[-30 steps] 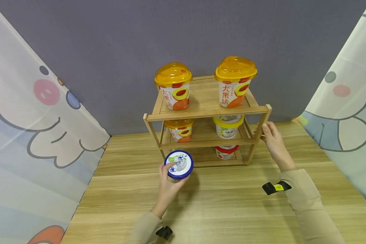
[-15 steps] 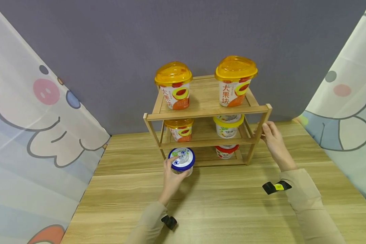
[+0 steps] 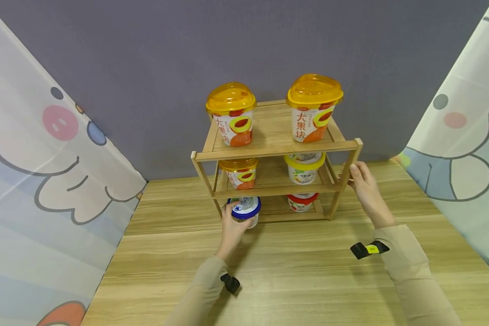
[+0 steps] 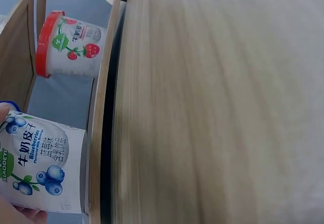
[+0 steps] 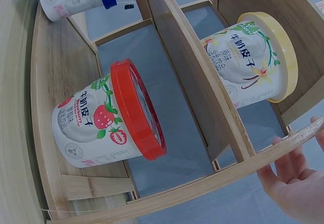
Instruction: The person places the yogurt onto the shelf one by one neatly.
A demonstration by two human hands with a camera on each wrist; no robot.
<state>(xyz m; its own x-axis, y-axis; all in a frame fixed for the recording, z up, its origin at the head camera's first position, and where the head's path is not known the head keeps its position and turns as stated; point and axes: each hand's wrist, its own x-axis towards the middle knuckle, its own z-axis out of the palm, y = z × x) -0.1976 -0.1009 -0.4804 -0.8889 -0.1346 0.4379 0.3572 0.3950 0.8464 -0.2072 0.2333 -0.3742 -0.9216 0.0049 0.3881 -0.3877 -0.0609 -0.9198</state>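
My left hand [image 3: 230, 231] holds a white tub of blueberry milk drink [image 4: 38, 160] by its sides. Its blue lid [image 3: 247, 211] tops the upright tub at the front left of the wooden rack's [image 3: 269, 194] bottom shelf. In the left wrist view its base lies close to the shelf's front rail; whether they touch I cannot tell. My right hand [image 3: 367, 194] grips the rack's right front post, fingers partly behind it. On the same bottom shelf, a red-lidded strawberry tub [image 5: 101, 120] stands at the right.
A yellow-lidded tub [image 5: 248, 62] and an orange-lidded fruit cup [image 3: 241, 177] stand on the middle shelf. Two taller cups, one left [image 3: 233, 127] and one right [image 3: 313, 120], stand on top. A grey wall is behind, printed curtains [image 3: 65, 136] at both sides.
My left hand has moved forward and slightly right, carrying the blue-lidded tub from in front of the rack to the bottom shelf's left side. The right hand stays on the post.
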